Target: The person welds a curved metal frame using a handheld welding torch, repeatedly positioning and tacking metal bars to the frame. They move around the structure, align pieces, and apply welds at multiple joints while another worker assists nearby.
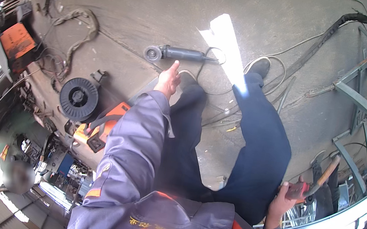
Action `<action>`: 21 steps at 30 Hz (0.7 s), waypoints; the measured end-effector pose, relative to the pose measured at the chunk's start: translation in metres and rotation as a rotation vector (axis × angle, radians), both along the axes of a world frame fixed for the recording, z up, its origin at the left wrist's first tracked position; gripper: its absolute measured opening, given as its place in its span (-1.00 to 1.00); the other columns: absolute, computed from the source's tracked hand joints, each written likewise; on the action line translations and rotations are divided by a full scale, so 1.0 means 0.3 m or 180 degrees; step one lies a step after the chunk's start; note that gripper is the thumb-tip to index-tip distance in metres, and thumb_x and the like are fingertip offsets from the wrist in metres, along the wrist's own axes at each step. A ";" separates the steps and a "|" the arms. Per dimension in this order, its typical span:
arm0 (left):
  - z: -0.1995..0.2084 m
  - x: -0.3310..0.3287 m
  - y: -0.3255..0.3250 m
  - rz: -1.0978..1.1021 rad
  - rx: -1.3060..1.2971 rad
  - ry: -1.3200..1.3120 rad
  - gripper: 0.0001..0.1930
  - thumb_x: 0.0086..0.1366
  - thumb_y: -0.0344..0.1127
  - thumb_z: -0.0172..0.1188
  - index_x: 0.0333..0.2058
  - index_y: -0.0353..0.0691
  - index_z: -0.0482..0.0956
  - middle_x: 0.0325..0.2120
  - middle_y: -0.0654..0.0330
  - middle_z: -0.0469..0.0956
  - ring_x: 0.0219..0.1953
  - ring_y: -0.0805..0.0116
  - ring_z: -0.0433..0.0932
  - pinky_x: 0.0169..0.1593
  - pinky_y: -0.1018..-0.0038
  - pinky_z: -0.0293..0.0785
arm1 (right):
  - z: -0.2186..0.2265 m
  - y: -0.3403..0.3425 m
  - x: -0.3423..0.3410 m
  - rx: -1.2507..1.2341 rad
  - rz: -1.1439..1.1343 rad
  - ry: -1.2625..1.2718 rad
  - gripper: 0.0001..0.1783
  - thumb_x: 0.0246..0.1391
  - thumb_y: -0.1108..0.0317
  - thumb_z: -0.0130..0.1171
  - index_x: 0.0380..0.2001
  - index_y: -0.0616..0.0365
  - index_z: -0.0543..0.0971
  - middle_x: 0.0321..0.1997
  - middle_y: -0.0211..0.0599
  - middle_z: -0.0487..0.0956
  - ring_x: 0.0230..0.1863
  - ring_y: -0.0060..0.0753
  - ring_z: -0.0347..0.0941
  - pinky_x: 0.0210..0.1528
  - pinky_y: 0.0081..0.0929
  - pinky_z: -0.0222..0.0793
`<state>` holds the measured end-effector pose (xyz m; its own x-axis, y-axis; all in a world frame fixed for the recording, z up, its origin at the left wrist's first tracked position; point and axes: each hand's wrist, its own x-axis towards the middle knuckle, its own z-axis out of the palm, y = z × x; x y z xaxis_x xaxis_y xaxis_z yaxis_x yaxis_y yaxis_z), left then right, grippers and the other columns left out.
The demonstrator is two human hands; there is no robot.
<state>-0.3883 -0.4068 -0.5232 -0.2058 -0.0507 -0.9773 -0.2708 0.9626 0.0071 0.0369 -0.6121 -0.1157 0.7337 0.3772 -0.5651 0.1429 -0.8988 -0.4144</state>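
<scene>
My left hand reaches forward over the floor, its fingers partly stretched out and nothing visible in it. Just beyond its fingertips lies an angle grinder with a dark body and a disc at its left end; I see a small gap between them. At the right, beside my thigh, my right hand is closed round the red and dark handle of a welding torch with a curved, copper-coloured neck. The torch points up and to the right, away from the grinder.
At left stand a black wire spool, an orange machine and another orange box. Cables loop round my feet. A metal frame and a bright steel beam lie at right, with other people's legs nearby.
</scene>
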 end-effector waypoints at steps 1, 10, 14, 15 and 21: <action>-0.107 0.007 -0.003 0.0172 -0.0079 0.0131 -0.35 0.40 0.17 0.32 0.17 -0.27 0.45 -0.02 0.13 0.54 -0.14 0.24 0.55 0.18 0.17 0.46 | -0.025 -0.005 -0.019 -0.0073 0.0122 -0.0242 -0.34 0.41 0.45 0.16 0.48 0.29 0.21 -0.08 -0.31 0.53 -0.16 -0.55 0.46 -0.03 -0.52 0.43; -0.632 0.029 0.064 0.1707 -0.0097 0.0465 -0.58 0.32 -0.10 0.44 0.04 -0.10 0.56 0.01 0.15 0.64 0.07 0.04 0.61 0.21 -0.21 0.48 | -0.151 0.065 -0.036 0.0055 -0.0027 -0.0835 -0.37 0.44 0.45 0.12 0.47 0.31 0.21 -0.10 -0.26 0.55 -0.09 -0.44 0.47 0.06 -0.42 0.42; -0.409 0.037 0.073 0.1940 0.0203 -0.0574 -0.64 0.35 -0.17 0.36 -0.02 -0.20 0.50 -0.18 0.06 0.64 -0.14 0.03 0.66 0.04 -0.06 0.63 | -0.098 0.047 -0.003 -0.0335 0.0147 -0.0863 -0.51 0.38 0.42 0.22 0.28 0.36 0.40 -0.04 -0.26 0.57 -0.07 -0.45 0.50 0.05 -0.44 0.45; -0.316 0.044 0.077 0.1915 0.0108 -0.0621 -0.64 0.35 -0.17 0.34 -0.02 -0.22 0.48 -0.22 0.04 0.63 -0.18 0.04 0.66 -0.01 -0.02 0.65 | -0.088 0.036 0.008 -0.0792 -0.0079 -0.0710 -0.50 0.36 0.43 0.24 0.28 0.36 0.40 -0.03 -0.28 0.56 -0.07 -0.46 0.49 0.05 -0.44 0.45; 0.382 0.253 0.122 0.0325 0.0964 -0.1221 -0.53 0.34 -0.15 0.34 0.08 -0.31 0.45 -0.14 -0.05 0.61 -0.10 0.03 0.65 0.03 0.07 0.66 | -0.059 -0.088 -0.006 0.0330 -0.0631 0.0033 -0.58 0.33 0.42 0.29 0.18 0.31 0.50 -0.05 -0.32 0.60 -0.01 -0.48 0.50 0.09 -0.44 0.44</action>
<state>-0.3125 -0.3704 -0.4088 0.1625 0.2460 -0.9555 -0.4013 0.9012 0.1637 0.0349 -0.6386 -0.1334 0.7936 0.2826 -0.5388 -0.0371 -0.8615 -0.5064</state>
